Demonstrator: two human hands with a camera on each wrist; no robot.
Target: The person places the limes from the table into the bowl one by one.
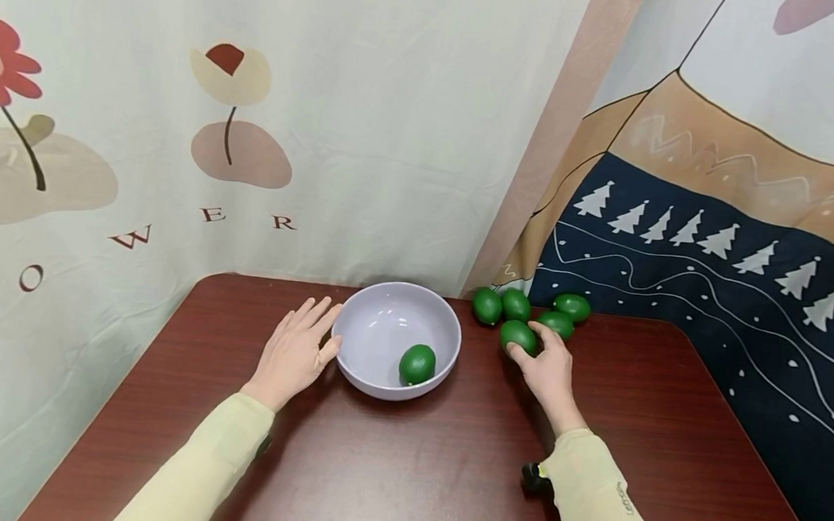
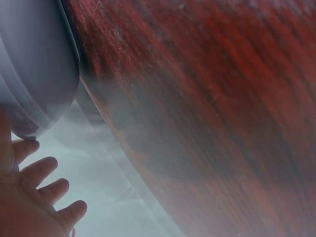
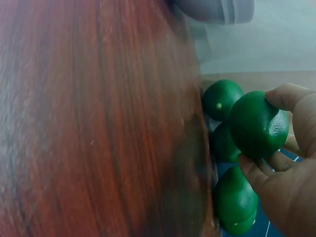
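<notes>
A pale lavender bowl (image 1: pixel 372 330) stands near the table's back edge with one green lime (image 1: pixel 418 365) inside it. My left hand (image 1: pixel 294 354) rests at the bowl's left side, fingers straight and spread, its fingertips at the rim. With thumb and fingers my right hand (image 1: pixel 549 375) pinches another lime (image 1: pixel 518 338), which also shows in the right wrist view as a glossy lime (image 3: pixel 258 124) between the fingertips. Several more limes lie just behind it, among them a lime (image 1: pixel 487 306) at the left and a lime (image 1: pixel 572 307) at the far right.
The dark red wooden table (image 1: pixel 402 469) ends just behind the bowl and limes. Beyond that edge hangs a pale curtain (image 1: pixel 382 129) with flower prints, and at the right a dark blue cloth (image 1: pixel 677 287) with white trees.
</notes>
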